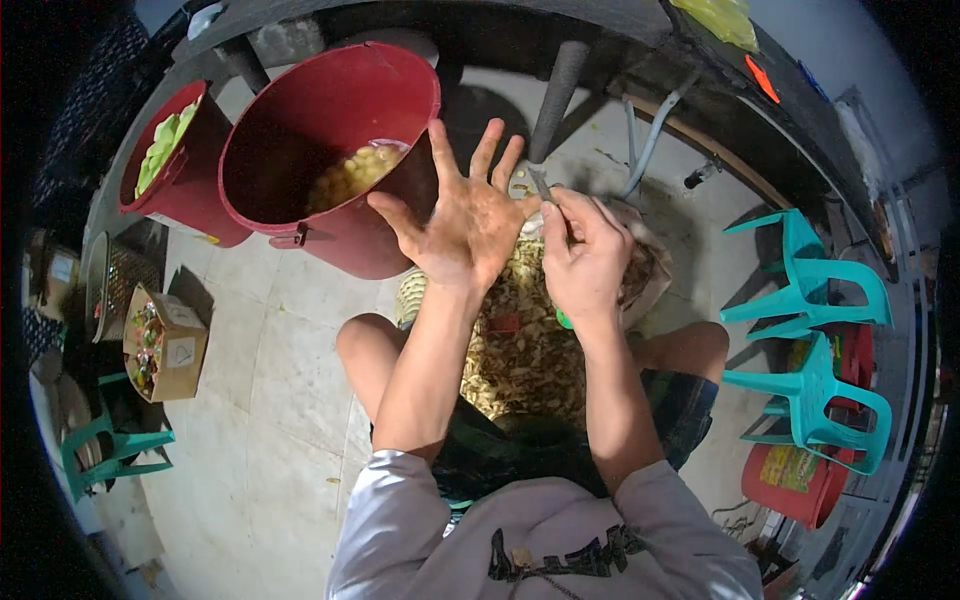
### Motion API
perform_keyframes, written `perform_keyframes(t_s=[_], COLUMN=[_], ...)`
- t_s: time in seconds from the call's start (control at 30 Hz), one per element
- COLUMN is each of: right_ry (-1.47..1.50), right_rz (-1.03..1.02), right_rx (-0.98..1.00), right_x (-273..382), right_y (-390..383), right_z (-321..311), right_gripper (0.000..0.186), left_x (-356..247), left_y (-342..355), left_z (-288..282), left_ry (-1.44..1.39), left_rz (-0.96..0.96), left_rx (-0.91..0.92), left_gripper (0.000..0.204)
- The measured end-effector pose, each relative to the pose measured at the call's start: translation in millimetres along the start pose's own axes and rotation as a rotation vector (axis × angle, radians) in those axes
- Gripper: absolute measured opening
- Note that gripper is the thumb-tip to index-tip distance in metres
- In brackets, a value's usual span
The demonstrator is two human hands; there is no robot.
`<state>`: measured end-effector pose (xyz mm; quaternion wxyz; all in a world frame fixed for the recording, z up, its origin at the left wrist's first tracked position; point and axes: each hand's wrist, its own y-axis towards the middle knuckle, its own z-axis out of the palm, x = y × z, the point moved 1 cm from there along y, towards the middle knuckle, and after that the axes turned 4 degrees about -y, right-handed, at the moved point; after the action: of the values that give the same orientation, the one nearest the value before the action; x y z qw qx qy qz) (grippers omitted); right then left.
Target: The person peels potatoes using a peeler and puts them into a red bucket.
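My left hand (455, 215) is held up with the palm showing and the fingers spread, and nothing lies in it. Just beside its little finger, my right hand (588, 250) pinches a small grey metal blade (541, 184) between thumb and fingers; its handle is hidden. Below both hands, a heap of yellow-brown peelings (525, 360) spreads between my legs. Among them, by my right wrist, shows a small bright green piece (563, 319). A large red bucket (330, 232) stands at the far left of my hands, with round pale-yellow peeled potatoes (360, 175) in liquid.
A smaller red bucket (205, 215) holds light green pieces (165, 150). On the left stand a cardboard box (182, 350) and a green stool (115, 440). Green plastic chairs (830, 385) and red buckets (800, 485) line the right. A dark table (500, 30) spans the far side.
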<state>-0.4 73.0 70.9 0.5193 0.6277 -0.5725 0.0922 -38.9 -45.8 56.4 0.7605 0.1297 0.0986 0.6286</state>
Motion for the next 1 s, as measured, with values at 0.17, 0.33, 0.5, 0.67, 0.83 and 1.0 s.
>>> perform_keyframes(t_s=[0.17,0.33,0.5,0.67,0.83,1.0], right_ry=[0.019,0.1,0.165,-0.008,-0.054,-0.1], right_rz=[-0.044,-0.054,0.124,0.016,-0.059,-0.05], right_rx=[0.014,0.079,0.015,0.025,0.004,0.027], right_x=[7,11,-7,-2,0,2], right_y=[-6,-6,2,7,2,1], right_z=[7,6,-6,-11,3,-2], right_gripper=[0.015,0.014,0.014,0.016,0.015,0.015], left_x=[0,-2,-4,2,1,11], left_y=[1,0,2,2,-1,1], left_z=[3,4,4,6,2,0], left_ry=[0.195,0.212,0.238,0.196,0.375,0.499], left_rz=[0.066,0.064,0.049,0.065,0.115,0.138], left_rx=[0.017,0.062,0.109,0.072,0.116,0.128], left_gripper=[0.103,0.103,0.102,0.099,0.1,0.105])
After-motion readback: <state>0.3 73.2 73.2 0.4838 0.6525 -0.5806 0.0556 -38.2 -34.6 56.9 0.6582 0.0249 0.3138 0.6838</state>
